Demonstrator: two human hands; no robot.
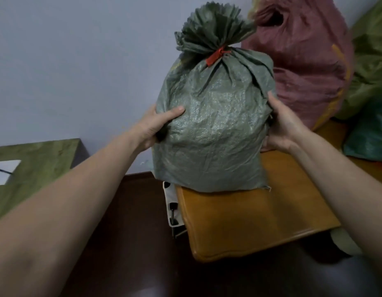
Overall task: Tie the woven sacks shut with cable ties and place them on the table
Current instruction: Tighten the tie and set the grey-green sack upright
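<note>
Snugly around tied green sack (211, 129), left hand (152, 127) and right hand (282, 125).

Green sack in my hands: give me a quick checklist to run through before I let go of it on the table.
1. Neck tied: a red cable tie cinches the gathered neck of the green sack. Ok.
2. Hold: the left hand and the right hand grip opposite sides. Ok.
3. Posture: the sack stands upright, neck on top. Ok.
4. Footing: the sack's bottom left corner reaches past the left edge of the table. Not ok.
5. Weight down: whether the base already rests on the tabletop. Cannot tell.
6. Room behind: the pink sack stands close behind; whether the two touch. Cannot tell.
</note>
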